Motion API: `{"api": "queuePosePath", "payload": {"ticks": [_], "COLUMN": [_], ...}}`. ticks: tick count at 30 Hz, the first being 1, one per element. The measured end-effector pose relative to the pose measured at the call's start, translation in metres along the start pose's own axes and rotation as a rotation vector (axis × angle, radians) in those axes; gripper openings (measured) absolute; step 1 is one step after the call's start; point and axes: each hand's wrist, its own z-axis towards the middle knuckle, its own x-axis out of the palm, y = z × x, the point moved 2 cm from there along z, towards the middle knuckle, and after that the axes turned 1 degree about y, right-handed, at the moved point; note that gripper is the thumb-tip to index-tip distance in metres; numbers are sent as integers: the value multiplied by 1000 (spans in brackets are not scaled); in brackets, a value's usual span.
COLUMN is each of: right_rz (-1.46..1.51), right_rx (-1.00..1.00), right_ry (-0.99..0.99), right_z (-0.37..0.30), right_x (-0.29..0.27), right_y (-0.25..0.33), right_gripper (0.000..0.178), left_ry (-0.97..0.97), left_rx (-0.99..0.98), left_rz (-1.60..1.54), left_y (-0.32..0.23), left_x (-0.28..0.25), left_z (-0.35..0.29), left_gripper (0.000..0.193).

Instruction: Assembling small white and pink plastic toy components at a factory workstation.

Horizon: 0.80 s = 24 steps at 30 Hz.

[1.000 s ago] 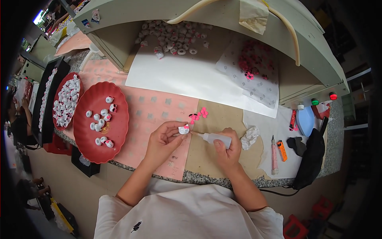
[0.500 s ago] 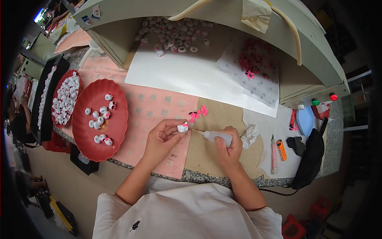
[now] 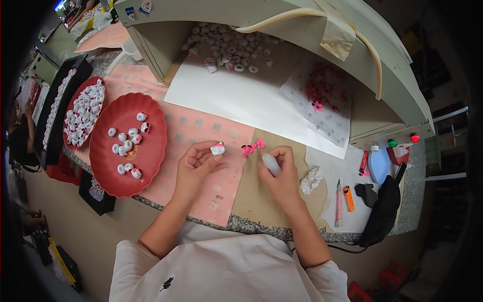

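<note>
Between the thumb and fingers of my left hand (image 3: 197, 163) is a small white figurine head (image 3: 218, 148) with a pink bit on top. My right hand (image 3: 281, 173) is wrapped round a translucent squeeze bottle (image 3: 271, 164), its thin tip pointing up and away from me near a little group of pink bow-shaped pieces (image 3: 248, 150). Whether the tip touches a piece I cannot tell. To the left, a red scalloped tray (image 3: 103, 168) carries several more white heads (image 3: 122, 137), some with pink parts.
A fuller red tray (image 3: 104, 103) of white pieces lies farther left. Under the grey hood (image 3: 282, 22) are a heap of white heads (image 3: 236, 48) and pink pieces (image 3: 322, 88). On the right lie crumpled tissue (image 3: 312, 180), a craft knife (image 3: 339, 204), an orange lighter (image 3: 348, 199) and a black pouch (image 3: 385, 209).
My left hand has drawn the white head a little left and up. My right hand has turned the bottle from pointing at the head to pointing at the pink pieces. The view has shifted slightly.
</note>
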Motion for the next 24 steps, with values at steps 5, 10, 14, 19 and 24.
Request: {"api": "queuePosePath", "payload": {"ticks": [5,10,14,19,24], "right_rz": [-608,-393,330,595,565], "right_rx": [-361,-172,254,374,381], "right_ry": [131,113,120,248,300], "right_z": [16,14,1,-10,-9], "right_x": [25,27,28,36,37], "right_y": [15,10,10,8,4], "right_gripper": [18,14,9,8,11], "left_ry": [-75,-62,74,215,224], "left_rx": [17,-53,22,39,27], "left_rz": [-49,-149,39,143,220], "left_y": [-7,-8,-3,1,4], "left_x": [-9,-17,-15,-12,-9], "left_z": [-7,-7,-7,-7,-9], "left_gripper": [28,32,33,36,34]}}
